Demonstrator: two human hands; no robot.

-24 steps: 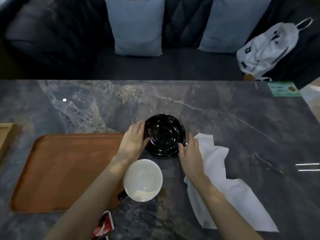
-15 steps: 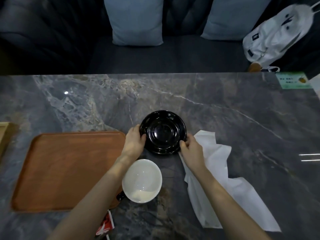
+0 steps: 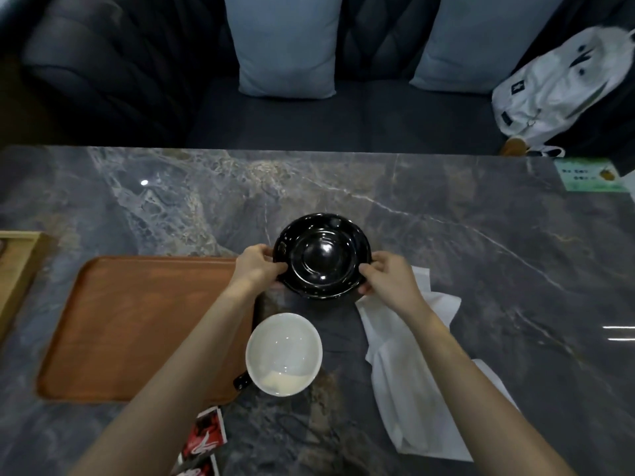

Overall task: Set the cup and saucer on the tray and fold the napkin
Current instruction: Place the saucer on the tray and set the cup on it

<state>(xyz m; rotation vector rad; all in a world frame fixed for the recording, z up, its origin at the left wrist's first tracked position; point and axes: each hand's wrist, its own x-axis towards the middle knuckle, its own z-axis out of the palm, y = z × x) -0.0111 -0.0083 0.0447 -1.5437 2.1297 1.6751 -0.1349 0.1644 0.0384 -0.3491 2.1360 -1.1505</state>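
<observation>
A glossy black saucer [image 3: 322,255] is held at the table's middle, gripped on both sides. My left hand [image 3: 256,266] pinches its left rim and my right hand [image 3: 388,280] pinches its right rim. It looks lifted slightly off the marble. A cup [image 3: 283,353], white inside with a black handle at its lower left, stands just nearer to me, touching the right edge of the brown wooden tray [image 3: 137,324]. The tray lies bare at the left. A crumpled white napkin [image 3: 409,372] lies spread under and beside my right forearm.
The grey marble table [image 3: 481,262] ends at a dark sofa with two pale cushions [image 3: 285,46]. A white backpack [image 3: 563,80] lies on the seat at right. Red sachets [image 3: 202,438] sit by the near edge, a wooden box edge [image 3: 17,269] at far left, a green card [image 3: 587,178] far right.
Both hands have closed their fingers around the saucer's rim, and the saucer now appears raised a little off the table. The cup, tray and napkin have not moved.
</observation>
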